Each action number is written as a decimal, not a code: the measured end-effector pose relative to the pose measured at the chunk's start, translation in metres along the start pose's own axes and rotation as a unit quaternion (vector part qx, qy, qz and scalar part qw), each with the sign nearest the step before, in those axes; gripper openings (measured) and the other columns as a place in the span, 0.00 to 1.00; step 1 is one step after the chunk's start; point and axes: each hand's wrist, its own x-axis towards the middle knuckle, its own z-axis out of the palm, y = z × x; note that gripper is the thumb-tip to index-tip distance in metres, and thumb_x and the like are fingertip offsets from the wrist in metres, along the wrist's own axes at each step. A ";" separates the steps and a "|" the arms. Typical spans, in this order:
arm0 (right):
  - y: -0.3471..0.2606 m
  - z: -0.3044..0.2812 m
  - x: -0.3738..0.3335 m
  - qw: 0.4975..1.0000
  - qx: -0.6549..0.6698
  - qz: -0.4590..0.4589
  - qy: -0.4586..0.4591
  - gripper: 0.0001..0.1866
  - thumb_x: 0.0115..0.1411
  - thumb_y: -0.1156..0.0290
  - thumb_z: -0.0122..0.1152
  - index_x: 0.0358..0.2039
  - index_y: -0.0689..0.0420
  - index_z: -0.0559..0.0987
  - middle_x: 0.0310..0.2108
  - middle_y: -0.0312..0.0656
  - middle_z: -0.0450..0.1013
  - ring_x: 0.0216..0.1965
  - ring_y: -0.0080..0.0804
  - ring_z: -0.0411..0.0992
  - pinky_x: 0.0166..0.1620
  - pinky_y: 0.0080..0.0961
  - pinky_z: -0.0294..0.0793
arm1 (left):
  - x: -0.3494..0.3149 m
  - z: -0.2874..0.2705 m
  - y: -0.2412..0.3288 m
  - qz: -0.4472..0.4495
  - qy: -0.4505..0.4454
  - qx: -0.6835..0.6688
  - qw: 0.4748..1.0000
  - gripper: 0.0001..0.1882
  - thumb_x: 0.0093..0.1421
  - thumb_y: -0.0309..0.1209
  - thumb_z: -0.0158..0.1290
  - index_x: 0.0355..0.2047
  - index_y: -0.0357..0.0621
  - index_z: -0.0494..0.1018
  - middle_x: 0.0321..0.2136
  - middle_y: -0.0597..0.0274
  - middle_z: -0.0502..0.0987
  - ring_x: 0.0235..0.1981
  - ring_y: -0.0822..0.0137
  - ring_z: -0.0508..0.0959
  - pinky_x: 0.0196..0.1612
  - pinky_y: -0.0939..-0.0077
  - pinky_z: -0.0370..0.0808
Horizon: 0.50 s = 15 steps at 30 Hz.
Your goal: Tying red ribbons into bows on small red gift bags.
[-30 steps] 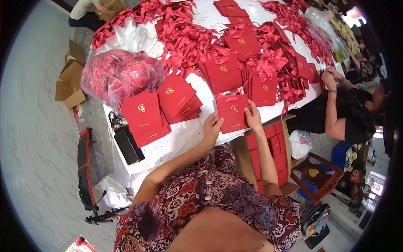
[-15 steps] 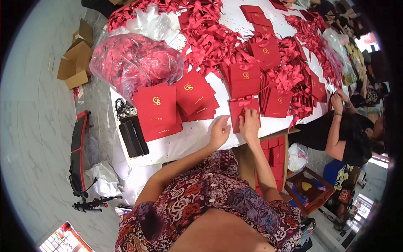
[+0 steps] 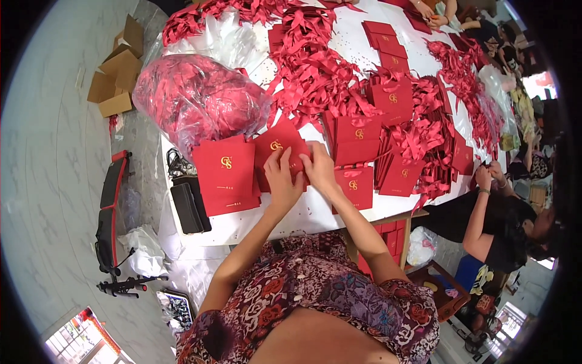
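My left hand (image 3: 282,183) lies with its fingers spread over the top of a pile of flat red paper bags (image 3: 259,145) with gold print. At the pile's right edge, my right hand (image 3: 321,171) has its thumb over the top bag's edge; its other fingertips are partly hidden. A second stack of red bags (image 3: 225,185) lies just left of the left hand. To the right of my right hand, a single red bag (image 3: 357,193) with a ribbon along its top lies flat near the table's front edge.
A clear plastic bag (image 3: 197,100) full of red ribbons stands at the far left of the table. Loose red ribbons (image 3: 324,76) and more red bags (image 3: 359,144) spread behind. A black case (image 3: 190,204) lies front left. A co-worker's arm (image 3: 479,218) reaches in at right.
Both hands have moved left, from the bag at the front edge to the pile in the middle. That bag now lies untouched. The left hand has gone from hovering to resting on the pile.
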 end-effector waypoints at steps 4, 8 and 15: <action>0.000 -0.027 -0.030 0.990 0.079 0.095 -0.064 0.14 0.61 0.71 0.58 0.46 0.61 0.72 0.37 0.56 0.73 0.38 0.59 0.74 0.41 0.49 0.74 | -0.008 -0.007 -0.002 0.026 -0.100 0.064 0.993 0.47 0.46 0.32 0.64 0.68 0.45 0.57 0.67 0.43 0.54 0.66 0.40 0.55 0.63 0.44 0.57; 0.021 -0.043 -0.042 0.980 0.027 0.005 -0.199 0.10 0.62 0.70 0.56 0.43 0.60 0.73 0.34 0.56 0.74 0.36 0.59 0.74 0.39 0.51 0.73 | -0.032 -0.011 -0.007 0.084 -0.231 0.193 0.950 0.52 0.44 0.33 0.66 0.69 0.48 0.55 0.69 0.46 0.53 0.69 0.45 0.54 0.65 0.44 0.56; -0.002 -0.029 0.058 0.990 -0.011 -0.130 -0.046 0.10 0.59 0.78 0.54 0.42 0.59 0.76 0.38 0.54 0.73 0.38 0.59 0.75 0.41 0.48 0.75 | -0.084 -0.014 -0.001 0.097 -0.263 0.208 0.937 0.55 0.40 0.40 0.69 0.69 0.51 0.56 0.68 0.49 0.56 0.67 0.50 0.58 0.64 0.49 0.59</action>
